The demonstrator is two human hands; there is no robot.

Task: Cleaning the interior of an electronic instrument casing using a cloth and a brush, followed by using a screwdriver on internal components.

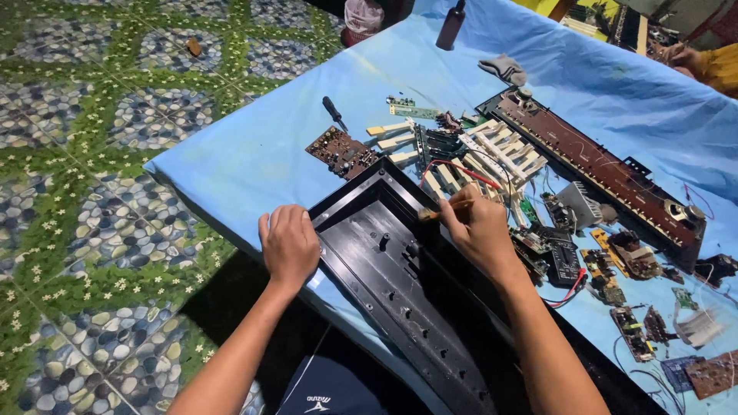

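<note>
Flat-palmed, the left hand [289, 244] presses its grip down on the near-left rim of the black plastic keyboard casing [400, 288], fingers closed together and holding nothing else, just pinning the shell to the bench [254, 154]. That casing lies open side up at the bench's near edge, running from the middle toward the lower right. To its right, the right hand [480, 229] has its grip pinched shut on a small wooden-handled brush [442, 212], bristles at the casing's upper inner corner. My judgement: short, light strokes into that corner work best while the other palm stops the shell sliding on the blue cloth.

Leftmost on the cloth lies a black-handled screwdriver [334, 112], then a brown circuit board [341, 152], loose white keys [492, 154] and a long brown key contact board [600, 169]. No readable label shows; a dark bottle [450, 24] stands at the far edge, and small green boards [607, 277] crowd the right.
</note>
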